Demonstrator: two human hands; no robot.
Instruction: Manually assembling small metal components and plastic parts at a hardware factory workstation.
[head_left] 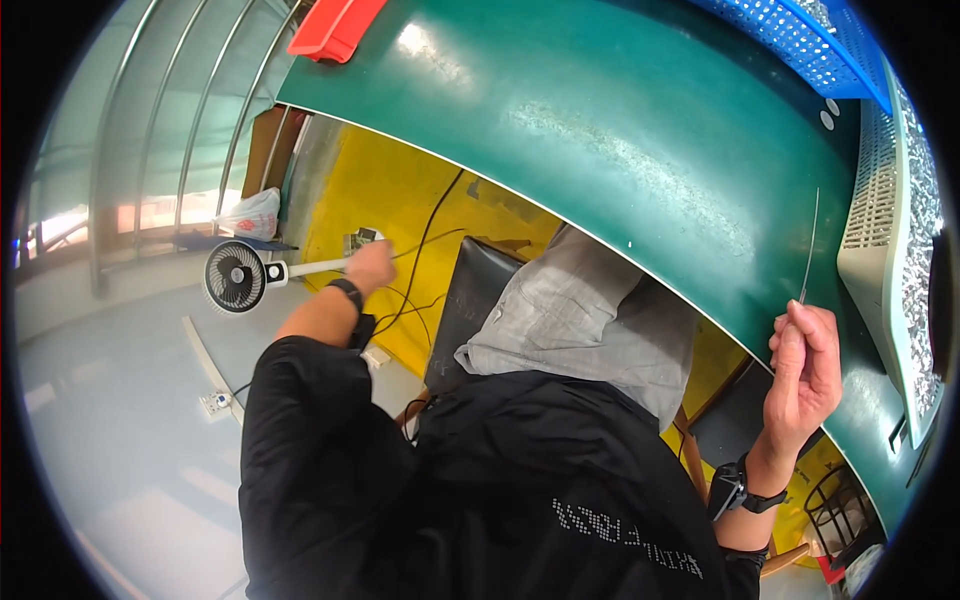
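Off the table's left side, my left hand (371,266) is closed around the white pole of a small fan (316,268), whose round dark grille points toward the left. A black band circles that wrist. Over the table's right end, my right hand (803,372) pinches a long thin metal rod (812,240) between thumb and fingers. The rod points away from me, above the green tabletop (600,150). Its lower end is hidden in the fingers. A dark watch sits on my right wrist.
At the right stands a pale plastic basket (868,240) of small shiny metal pieces; a blue basket (800,45) is behind it. Two white discs (827,120) lie nearby. A red bin (335,28) sits at the far left corner. Black cables (425,240) hang below the table.
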